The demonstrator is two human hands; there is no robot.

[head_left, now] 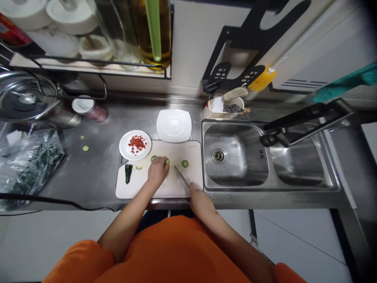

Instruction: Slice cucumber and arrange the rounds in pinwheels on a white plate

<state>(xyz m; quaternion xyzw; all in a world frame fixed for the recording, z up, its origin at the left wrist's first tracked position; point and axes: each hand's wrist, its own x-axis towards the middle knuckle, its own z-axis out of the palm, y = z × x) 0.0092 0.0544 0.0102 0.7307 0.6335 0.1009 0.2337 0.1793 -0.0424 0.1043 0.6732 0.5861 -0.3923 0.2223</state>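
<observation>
Stainless-steel counter (pixel 94 169) surrounds a pale cutting board (pixel 193 153) in the head view, where a left hand (pixel 158 171) bends its fingers over a green piece (pixel 167 161); how firmly it grips cannot be told. Closed around a handle, the right hand (pixel 202 201) holds a knife (pixel 182 177), its long axis slanting away and leftward. The green piece, nearer the left hand, lies just left of the knife's tip; its own long axis is mostly hidden.
</observation>
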